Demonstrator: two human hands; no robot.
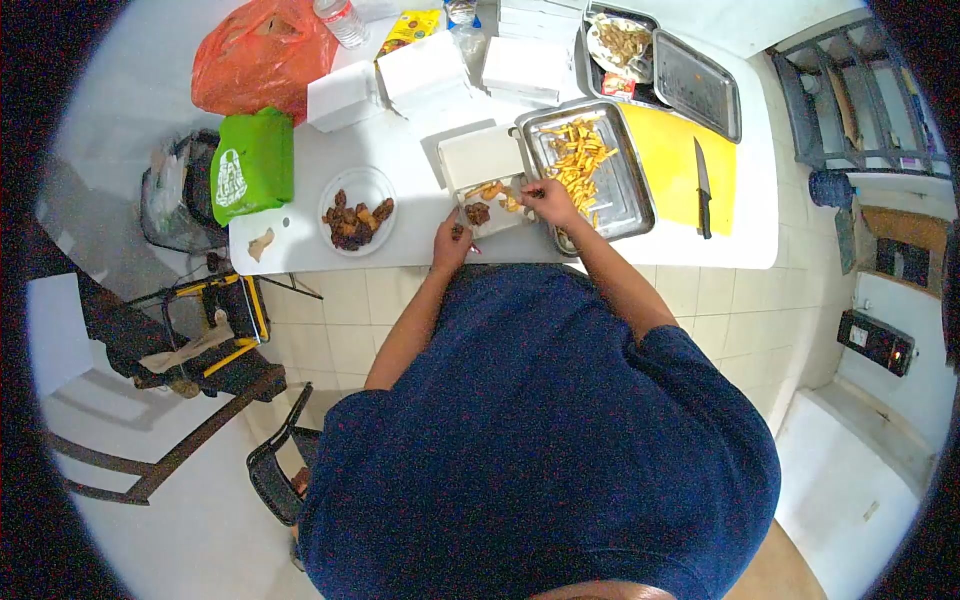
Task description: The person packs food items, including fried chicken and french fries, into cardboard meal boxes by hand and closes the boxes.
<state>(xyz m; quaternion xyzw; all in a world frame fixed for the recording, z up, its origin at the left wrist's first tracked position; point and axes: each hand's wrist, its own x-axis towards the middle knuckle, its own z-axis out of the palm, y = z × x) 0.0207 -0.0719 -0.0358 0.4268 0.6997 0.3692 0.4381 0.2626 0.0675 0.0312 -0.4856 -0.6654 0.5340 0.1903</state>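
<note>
A white cardboard takeaway box (482,160) lies open on the table, with a brown piece of meat (477,213) and some fries (492,190) inside. At its near left corner, my left hand (450,244) has its fingers closed on the box wall. My right hand (552,203) reaches over the box's right side, fingers pinched together near the fries; what they hold is too small to make out. Just right of the box sits a metal tray (632,200) with a heap of fries (580,160). To the left, a clear round plate (384,190) bears several dark brown meat pieces (352,222).
A knife (703,190) lies on a yellow cutting board (655,150) at right. Behind are white boxes (422,72), a second tray with its lid (697,85), and a bottle (342,22). Red (262,62) and green (252,160) bags stand at left.
</note>
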